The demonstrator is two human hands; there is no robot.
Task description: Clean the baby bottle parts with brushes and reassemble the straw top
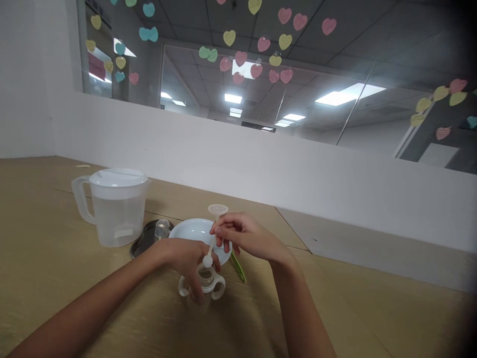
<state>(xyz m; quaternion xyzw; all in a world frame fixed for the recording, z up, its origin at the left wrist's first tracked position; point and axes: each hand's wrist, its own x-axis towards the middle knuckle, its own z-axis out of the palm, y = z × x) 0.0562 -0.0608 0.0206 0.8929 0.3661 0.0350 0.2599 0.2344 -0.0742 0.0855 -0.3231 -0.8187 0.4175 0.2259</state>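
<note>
A clear baby bottle [206,275] with two curved white side handles stands upright on the table, its top uncovered. My left hand [192,261] is closed around its upper part, thumb on the near side. Between the fingertips of my right hand [238,232] is a drinking straw [211,247] with a pale round disc at the top and a white ball at its lower end. It slants, with the ball just over the bottle's mouth. I cannot tell whether the ball touches the rim.
Behind my hands sits a white bowl [190,227], with a green utensil [238,268] to its right. A dark tray [143,242] bears a clear cap [161,228]. Left of these stands a lidded translucent pitcher [119,214]. A white wall [223,164] bounds the table's back.
</note>
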